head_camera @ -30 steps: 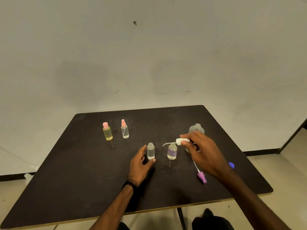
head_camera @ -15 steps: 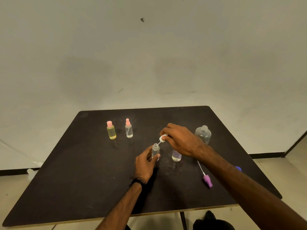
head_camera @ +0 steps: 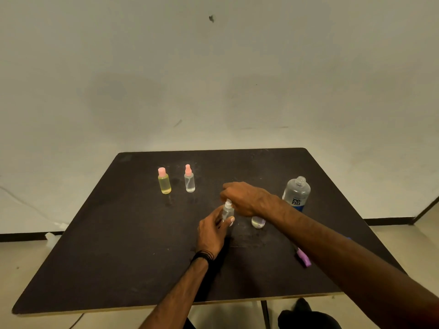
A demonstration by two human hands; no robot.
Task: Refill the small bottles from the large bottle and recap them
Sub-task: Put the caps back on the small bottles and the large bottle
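Since a moment ago, the white spray cap (head_camera: 228, 203) has come down onto the small clear bottle (head_camera: 228, 213), where before I held it above and to the right of the open neck. My right hand (head_camera: 244, 198) sits over the cap with fingers curled down round it, pinching it; my left hand (head_camera: 213, 227) grips the bottle's body from 7 o'clock, thumb and fingers wrapped about it. That bottle stands upright near the middle of the black table (head_camera: 118, 257), its contents clear and hard to gauge. At 3 o'clock from it, partly hidden under my right wrist, stands a small open bottle (head_camera: 258, 222) with a pale purple tint. The large bottle (head_camera: 296, 193) stands uncapped at 2 o'clock, clear liquid inside, label reading "renu". At 10 o'clock stand a yellow-filled bottle (head_camera: 164, 181) and a clear spray bottle (head_camera: 189, 179), both pink-capped. A purple spray cap (head_camera: 303, 257) lies at 4 o'clock.
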